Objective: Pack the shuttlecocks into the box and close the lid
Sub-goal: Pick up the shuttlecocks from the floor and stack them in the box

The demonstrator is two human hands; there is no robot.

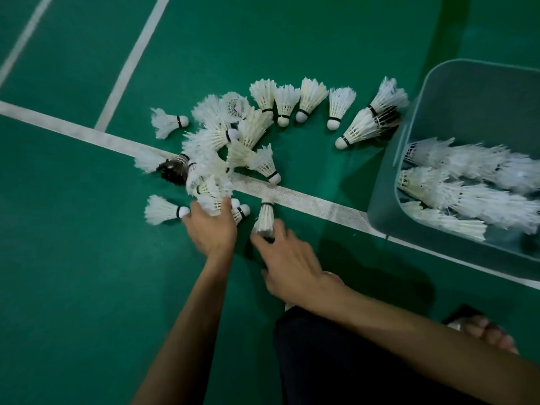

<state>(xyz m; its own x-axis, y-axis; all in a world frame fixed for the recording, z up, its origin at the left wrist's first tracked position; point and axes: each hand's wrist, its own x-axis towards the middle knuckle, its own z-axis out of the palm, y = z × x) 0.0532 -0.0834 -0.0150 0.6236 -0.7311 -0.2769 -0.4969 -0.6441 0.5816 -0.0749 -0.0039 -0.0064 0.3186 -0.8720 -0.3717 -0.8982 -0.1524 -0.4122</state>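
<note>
Several white feather shuttlecocks lie in a loose pile (222, 141) on the green court floor, with one dark-feathered one (172, 171) at its left. My left hand (211, 226) grips a shuttlecock (211, 204) at the pile's near edge, thumb over it. My right hand (287, 264) pinches the feather end of another shuttlecock (265, 217) whose cork points away from me. The grey plastic box (385, 200) stands at the right, open, with rows of stacked shuttlecocks (467, 182) lying inside. No lid is in view.
White court lines (306, 200) cross the floor under the pile and the box. A row of single shuttlecocks (309, 100) lies beyond the pile toward the box. My dark-clothed knee (321, 361) and bare foot (485, 334) are at the bottom right.
</note>
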